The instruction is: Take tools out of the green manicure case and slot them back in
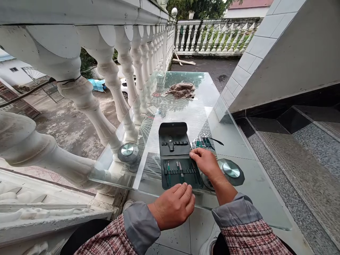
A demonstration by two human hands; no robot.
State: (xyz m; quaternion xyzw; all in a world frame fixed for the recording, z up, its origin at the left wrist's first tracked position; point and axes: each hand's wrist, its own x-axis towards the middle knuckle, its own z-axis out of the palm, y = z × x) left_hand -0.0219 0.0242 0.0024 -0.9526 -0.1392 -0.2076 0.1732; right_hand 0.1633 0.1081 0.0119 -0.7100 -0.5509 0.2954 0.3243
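**Supervisor:** Report where the tool case is lying.

**Operator:** I am reading the tool case [174, 156] as lying open and flat on the glass table [239, 141], directly ahead of both hands. Its long axis is running from the near table edge away from the person. The lower half is carrying a row of slim tools under a strap.

**Supervisor:** Report the left hand.

**Operator:** I am seeing the left hand [172, 207] resting knuckles-up at the near end of the case. Its fingers are loosely bent, with the tips touching the case's near rim. It is closing round nothing that I can make out.

**Supervisor:** Report the right hand.

**Operator:** The right hand [205, 161] is sitting at the case's right edge, level with the fold. Its fingertips are drawn together against that edge. I cannot tell whether they are pinching anything.

**Supervisor:** Which hand is nearer to the items outside the case?

**Operator:** The right. The loose tools [204, 141] are lying just beyond its fingertips, beside the case's upper half. A metal disc [231, 170] is sitting just beside its wrist. A cloth [182, 90] is lying well apart, at the far end, and a white balustrade [111, 78] is running along the left.
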